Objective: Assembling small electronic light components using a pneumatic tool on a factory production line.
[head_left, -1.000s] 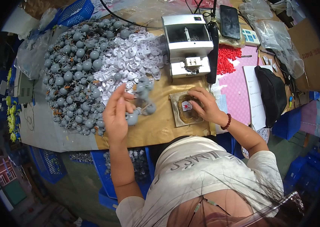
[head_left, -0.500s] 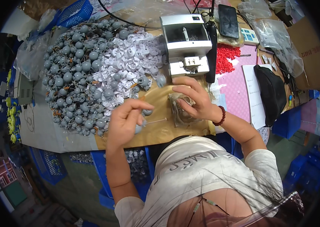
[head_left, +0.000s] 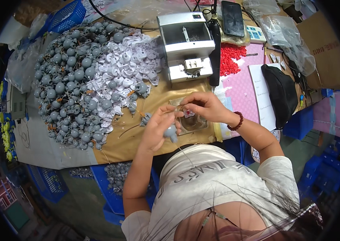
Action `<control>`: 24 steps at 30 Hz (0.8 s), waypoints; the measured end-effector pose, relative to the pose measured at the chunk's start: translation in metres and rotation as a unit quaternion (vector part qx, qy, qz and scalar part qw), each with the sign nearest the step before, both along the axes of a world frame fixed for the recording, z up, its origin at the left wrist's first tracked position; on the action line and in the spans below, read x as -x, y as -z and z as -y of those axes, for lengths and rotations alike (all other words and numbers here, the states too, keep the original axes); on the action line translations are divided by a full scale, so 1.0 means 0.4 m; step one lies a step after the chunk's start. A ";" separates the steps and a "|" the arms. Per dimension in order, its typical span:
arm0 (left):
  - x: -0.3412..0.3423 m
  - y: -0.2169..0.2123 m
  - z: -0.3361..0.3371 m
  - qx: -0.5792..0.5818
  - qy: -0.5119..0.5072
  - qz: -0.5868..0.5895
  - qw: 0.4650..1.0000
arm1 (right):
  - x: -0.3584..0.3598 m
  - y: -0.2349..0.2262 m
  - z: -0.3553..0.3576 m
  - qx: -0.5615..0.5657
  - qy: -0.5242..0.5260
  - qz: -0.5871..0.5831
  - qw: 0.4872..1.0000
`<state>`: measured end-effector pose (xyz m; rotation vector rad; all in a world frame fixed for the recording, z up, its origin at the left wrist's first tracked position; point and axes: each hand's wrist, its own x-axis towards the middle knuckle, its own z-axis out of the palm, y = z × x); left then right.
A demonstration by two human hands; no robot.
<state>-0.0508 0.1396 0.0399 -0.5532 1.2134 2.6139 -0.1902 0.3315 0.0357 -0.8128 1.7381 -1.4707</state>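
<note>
My left hand point(head_left: 158, 127) is closed around a shiny grey ball-shaped part point(head_left: 170, 131), which hangs below its fingers with a thin pale wire trailing toward my shirt. My right hand point(head_left: 208, 107) is pinched, its thumb and forefinger close to the left fingertips. Whatever lies between the right fingers is too small to name. Beneath both hands sits a square, clear-edged dish point(head_left: 202, 124) with small red and pale bits in it. A few loose grey parts point(head_left: 145, 119) lie just left of my left hand.
A big heap of grey ball parts point(head_left: 71, 86) covers the left side, beside a pile of white plastic pieces point(head_left: 131, 60). Behind the dish stands a silver-and-black machine point(head_left: 186, 46). Red pieces point(head_left: 230, 60), a phone point(head_left: 233, 19) and a black pouch point(head_left: 279, 96) are to the right.
My left hand has moved right with the grey ball part, up to the right hand. The right fingers, spread before, are now pinched. The whole view has shifted slightly.
</note>
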 end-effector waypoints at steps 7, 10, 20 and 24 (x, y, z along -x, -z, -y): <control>-0.058 0.071 -0.090 0.561 0.029 -0.116 0.819 | -0.029 0.077 -0.066 -0.041 -0.070 -0.459 0.885; -0.058 0.067 -0.103 0.636 0.042 -0.186 0.748 | -0.037 0.105 -0.072 -0.046 -0.084 -0.506 0.857; -0.057 0.100 -0.114 0.687 0.075 -0.220 0.689 | -0.051 0.082 -0.063 -0.102 -0.148 -0.567 0.804; -0.064 0.106 -0.114 0.710 0.087 -0.204 0.668 | -0.047 0.079 -0.067 -0.097 -0.184 -0.579 0.788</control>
